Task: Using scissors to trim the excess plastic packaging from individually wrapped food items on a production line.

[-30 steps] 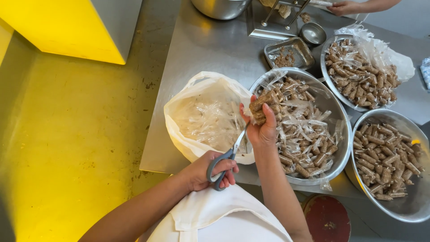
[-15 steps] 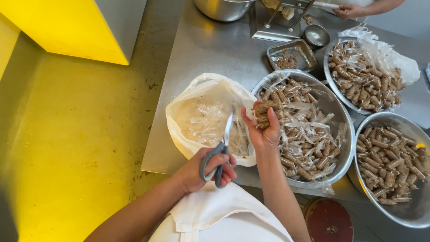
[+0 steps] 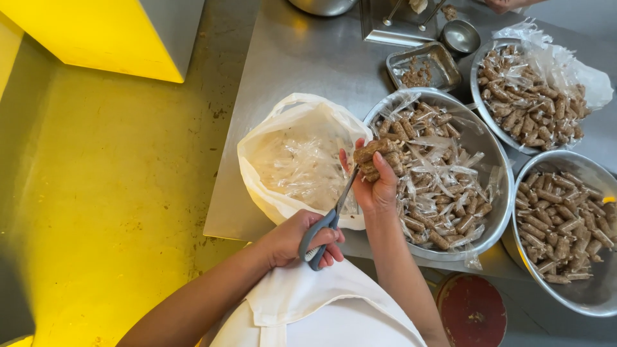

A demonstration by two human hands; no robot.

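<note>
My left hand (image 3: 292, 239) grips grey-handled scissors (image 3: 324, 225), blades pointing up and right towards my right hand (image 3: 378, 187). That hand is shut on a small bunch of brown wrapped rolls (image 3: 379, 154), held over the left rim of a big steel bowl (image 3: 490, 149) filled with more such rolls and loose clear wrappers. Just left of the hands, a white plastic bag (image 3: 283, 132) lies open on the steel table (image 3: 302, 58), holding crumpled clear wrappers.
Two more steel bowls of brown rolls stand at the right (image 3: 594, 295) and back right (image 3: 479, 96). A small metal tray (image 3: 450, 64) and a small cup (image 3: 460, 36) sit behind. Another person's hand (image 3: 508, 5) shows at the top edge. A red stool (image 3: 472, 311) sits below; the floor is yellow.
The scissors' blades have swung from pointing upright to leaning right, their tips now beside the rolls in my right hand. Both hands stay in nearly the same place.
</note>
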